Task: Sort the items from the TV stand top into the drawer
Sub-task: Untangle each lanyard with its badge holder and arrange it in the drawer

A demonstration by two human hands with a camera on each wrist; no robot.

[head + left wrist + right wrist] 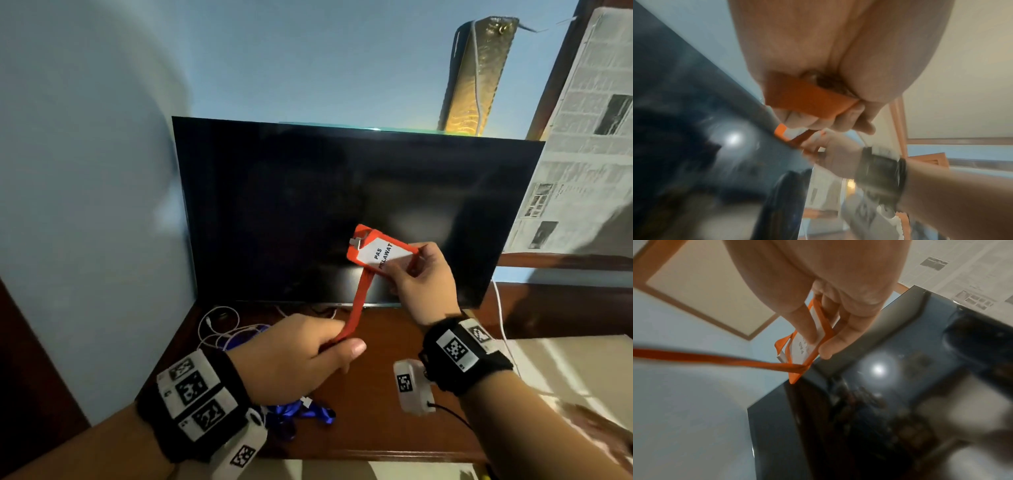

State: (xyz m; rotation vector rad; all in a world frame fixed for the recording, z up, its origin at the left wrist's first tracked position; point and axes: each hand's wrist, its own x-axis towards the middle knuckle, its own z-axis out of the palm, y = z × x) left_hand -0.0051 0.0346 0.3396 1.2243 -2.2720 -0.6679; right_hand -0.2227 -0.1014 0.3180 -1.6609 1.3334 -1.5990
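Observation:
An orange badge holder (378, 251) with a white card reading "PAS" is held up in front of the TV screen. My right hand (416, 274) pinches the badge (807, 340) between thumb and fingers. Its orange strap (356, 305) runs taut down to my left hand (308, 356), which grips the strap (809, 99) in curled fingers. On the brown TV stand top (370, 411) a blue lanyard (308, 413) lies under my left wrist, and a white cable (219, 329) with a blue cord lies at the back left. No drawer shows in any view.
A black TV (342, 212) stands at the back of the stand against a blue wall. Newspaper sheets (582, 137) cover a wooden frame at the right. A gold-patterned pouch (476, 75) hangs on the wall above the TV. A white cord (500, 315) trails down on the right.

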